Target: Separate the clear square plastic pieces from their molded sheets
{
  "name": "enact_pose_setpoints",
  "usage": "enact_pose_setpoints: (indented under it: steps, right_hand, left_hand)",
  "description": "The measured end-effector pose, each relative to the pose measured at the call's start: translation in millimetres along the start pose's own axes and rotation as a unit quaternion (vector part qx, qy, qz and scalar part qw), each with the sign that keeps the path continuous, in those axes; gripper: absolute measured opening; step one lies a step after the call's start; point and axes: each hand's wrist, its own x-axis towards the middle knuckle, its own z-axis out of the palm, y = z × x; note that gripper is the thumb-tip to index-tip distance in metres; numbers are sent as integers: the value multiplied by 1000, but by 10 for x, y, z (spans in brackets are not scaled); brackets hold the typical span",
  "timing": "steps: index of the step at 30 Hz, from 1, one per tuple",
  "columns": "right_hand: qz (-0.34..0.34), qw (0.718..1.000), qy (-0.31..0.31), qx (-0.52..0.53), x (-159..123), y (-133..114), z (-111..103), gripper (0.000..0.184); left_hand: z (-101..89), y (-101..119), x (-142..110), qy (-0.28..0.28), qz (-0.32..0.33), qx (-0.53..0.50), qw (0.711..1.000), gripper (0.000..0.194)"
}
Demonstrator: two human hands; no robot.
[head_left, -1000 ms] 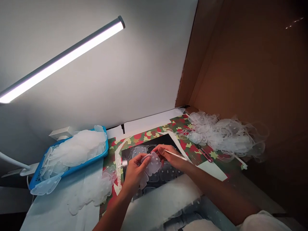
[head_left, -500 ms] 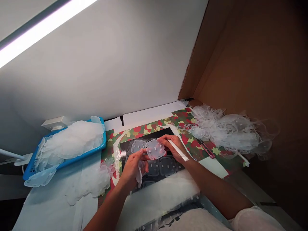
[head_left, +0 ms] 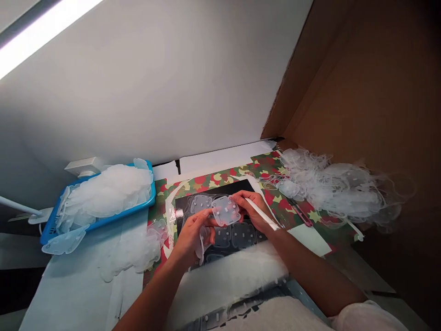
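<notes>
Frosted plastic cutout above a glossy black sheet.

Worn on the person's head, looking forward and down from close above the left hand and right hand, tilted, with a white wall across the upper left and a cardboard panel along the right.

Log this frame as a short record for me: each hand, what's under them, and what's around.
left hand: left hand grips a translucent plastic piece; a strip hangs below
right hand: right hand touches the same piece, a white stick between its fingers
under hands: black sheet on camouflage-print paper
rest: blue tray piled with translucent pieces; heap of translucent trimmings beside a cardboard wall
</notes>
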Motion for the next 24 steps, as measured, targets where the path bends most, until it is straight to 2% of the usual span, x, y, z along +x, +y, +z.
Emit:
enact_pose_setpoints:
  steps: [11,24]
  right_hand:
    - [-4,1000,-10,2,-9,27,-13,32]
    - [-4,1000,-16,13,-14,34,-17,32]
  left_hand:
    - [-8,-6,11,-16,14,8,1000,51]
    - [-14,-16,18,-6,9,2,1000,50]
